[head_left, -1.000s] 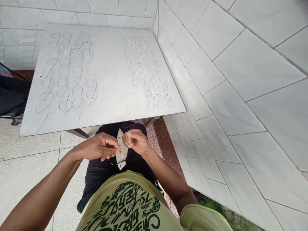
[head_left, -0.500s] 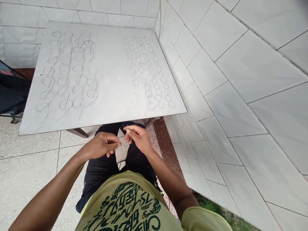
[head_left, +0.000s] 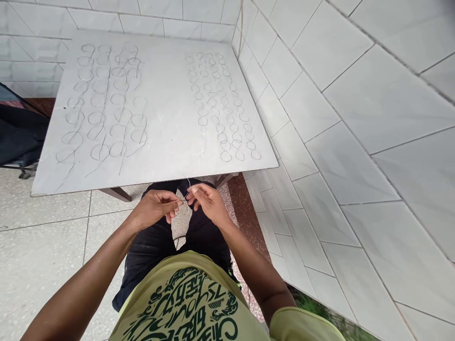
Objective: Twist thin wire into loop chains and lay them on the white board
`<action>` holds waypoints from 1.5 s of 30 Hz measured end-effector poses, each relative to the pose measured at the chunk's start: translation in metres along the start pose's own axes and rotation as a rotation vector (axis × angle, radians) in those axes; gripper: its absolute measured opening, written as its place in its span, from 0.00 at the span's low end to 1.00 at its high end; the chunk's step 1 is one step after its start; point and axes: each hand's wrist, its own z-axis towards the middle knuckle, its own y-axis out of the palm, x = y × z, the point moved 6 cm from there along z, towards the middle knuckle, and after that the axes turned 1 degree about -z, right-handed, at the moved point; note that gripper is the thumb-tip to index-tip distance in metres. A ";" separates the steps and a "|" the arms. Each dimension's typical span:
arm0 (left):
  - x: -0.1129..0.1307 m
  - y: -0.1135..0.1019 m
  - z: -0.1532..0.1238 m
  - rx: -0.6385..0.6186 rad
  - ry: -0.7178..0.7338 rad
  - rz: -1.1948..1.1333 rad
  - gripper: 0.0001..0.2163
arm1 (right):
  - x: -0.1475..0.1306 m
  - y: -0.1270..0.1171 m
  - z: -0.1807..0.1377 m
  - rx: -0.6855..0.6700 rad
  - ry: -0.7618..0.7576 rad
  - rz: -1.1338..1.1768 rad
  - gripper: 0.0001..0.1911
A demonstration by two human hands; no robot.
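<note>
A thin wire [head_left: 189, 182] runs between my two hands, over my lap and just in front of the table edge. My left hand [head_left: 159, 207] pinches it between thumb and fingertips. Close beside it, my right hand [head_left: 208, 201] has thumb and forefinger closed on the same wire, whose end sticks up above the fingers. Part of the wire bends down below the fingertips; its exact shape is too fine to make out.
On the white tabletop [head_left: 167, 142] lie rows of looped wires with long tails [head_left: 101, 152] at left and smaller S-shaped wire pieces [head_left: 226, 156] at right. A tiled wall [head_left: 330, 156] borders the right side. A dark bag-like thing [head_left: 21, 132] stands at far left.
My hands have come closer together, the fingertips nearly meeting. More of the wire now shows above my right hand, curving up toward the table edge. The view has shifted slightly.
</note>
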 end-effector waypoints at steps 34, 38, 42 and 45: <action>-0.034 0.017 0.006 0.098 0.036 -0.557 0.20 | 0.012 0.004 -0.006 0.333 -0.015 0.371 0.14; -0.037 0.027 0.007 0.174 0.108 -0.638 0.17 | 0.019 0.012 -0.009 0.371 -0.017 0.386 0.14; -0.032 0.027 0.010 0.264 0.174 -0.685 0.14 | 0.025 0.022 -0.015 0.371 0.004 0.415 0.14; -0.032 0.023 0.010 0.353 0.190 -0.679 0.11 | 0.028 0.028 -0.018 0.350 0.034 0.434 0.14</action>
